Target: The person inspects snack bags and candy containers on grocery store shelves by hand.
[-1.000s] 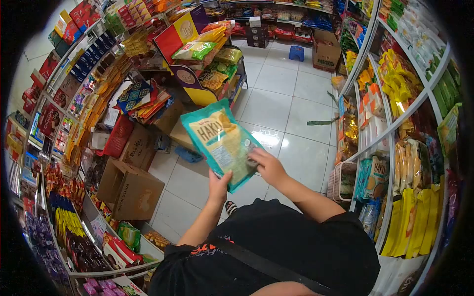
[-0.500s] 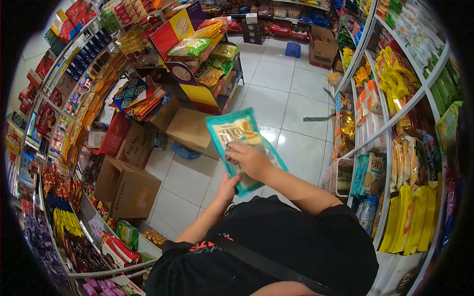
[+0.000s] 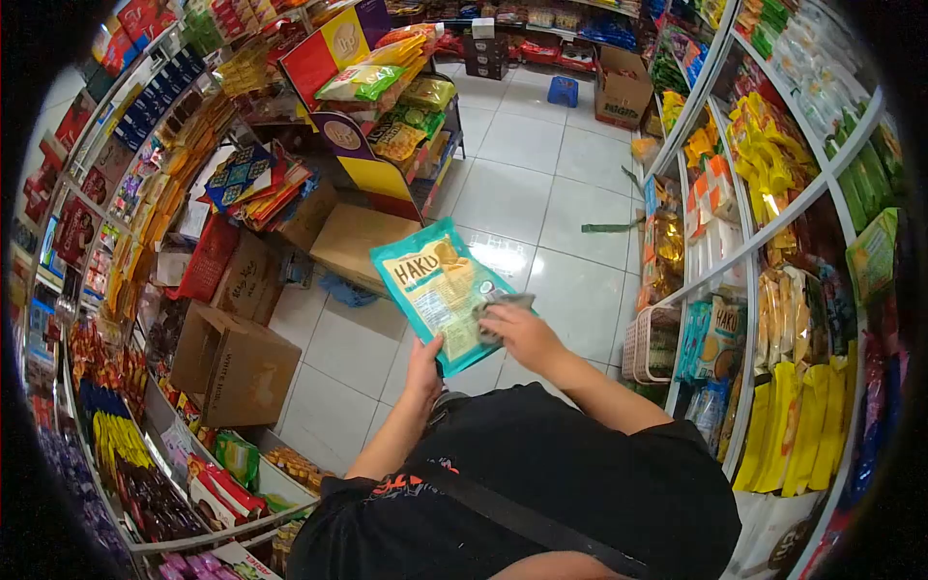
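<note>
A teal and cream snack bag (image 3: 425, 290) with HAKU printed on it is held in front of my body, above the tiled floor. My left hand (image 3: 423, 369) grips its lower left edge, thumb on the printed face. Over on the bag's right side, my right hand (image 3: 523, 334) presses a small grey cloth (image 3: 505, 307) against the surface. The fingers of that hand are bunched on the cloth, part of which sticks out past the bag's edge.
Shelves of packets curve along my left, beside an open cardboard box (image 3: 242, 367) and a red basket (image 3: 208, 259). A snack display stand (image 3: 372, 179) stands ahead. On my right, a metal rack holds yellow packets (image 3: 797, 425) and a pink basket (image 3: 650, 348). A blue stool (image 3: 563, 92) sits farther back.
My right hand and the cloth have slid from the middle of the bag to its right edge, uncovering the printed name. The bag has shifted a little to the left.
</note>
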Motion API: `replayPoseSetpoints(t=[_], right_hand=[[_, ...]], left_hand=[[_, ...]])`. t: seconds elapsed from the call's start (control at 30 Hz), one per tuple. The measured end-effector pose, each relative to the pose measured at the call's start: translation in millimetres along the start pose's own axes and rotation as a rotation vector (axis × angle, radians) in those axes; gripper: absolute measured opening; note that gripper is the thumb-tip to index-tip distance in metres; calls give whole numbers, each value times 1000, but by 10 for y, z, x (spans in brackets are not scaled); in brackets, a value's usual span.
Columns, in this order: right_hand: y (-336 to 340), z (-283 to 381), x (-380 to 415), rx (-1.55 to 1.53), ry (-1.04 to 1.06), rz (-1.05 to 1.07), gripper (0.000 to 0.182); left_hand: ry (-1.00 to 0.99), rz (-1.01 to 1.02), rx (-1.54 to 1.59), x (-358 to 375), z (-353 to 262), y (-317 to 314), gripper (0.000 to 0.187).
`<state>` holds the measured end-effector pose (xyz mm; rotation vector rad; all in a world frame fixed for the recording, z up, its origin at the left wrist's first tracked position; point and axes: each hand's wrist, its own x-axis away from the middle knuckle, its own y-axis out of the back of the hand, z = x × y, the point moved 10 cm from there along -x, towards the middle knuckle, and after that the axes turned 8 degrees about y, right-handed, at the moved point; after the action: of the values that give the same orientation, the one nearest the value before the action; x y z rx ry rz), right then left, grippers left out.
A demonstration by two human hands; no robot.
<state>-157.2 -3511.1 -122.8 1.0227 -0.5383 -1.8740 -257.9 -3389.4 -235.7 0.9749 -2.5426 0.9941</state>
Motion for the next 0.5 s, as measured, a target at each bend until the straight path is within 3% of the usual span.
replayPoseSetpoints(t=[0.1, 0.2, 0.33, 0.5], right_hand=[[223, -305, -42, 173, -58, -140, 40], [393, -675, -60, 31, -265, -253, 41], [273, -1099, 52, -436, -442, -490, 39], [-169, -923, 62, -932, -601, -497, 41]], left_hand=[[17, 76, -112, 68, -23, -136, 44], [36, 195, -159, 79, -92, -255, 50], [83, 209, -165, -33, -264, -43, 50], [92, 144, -41, -310, -733, 254, 45]])
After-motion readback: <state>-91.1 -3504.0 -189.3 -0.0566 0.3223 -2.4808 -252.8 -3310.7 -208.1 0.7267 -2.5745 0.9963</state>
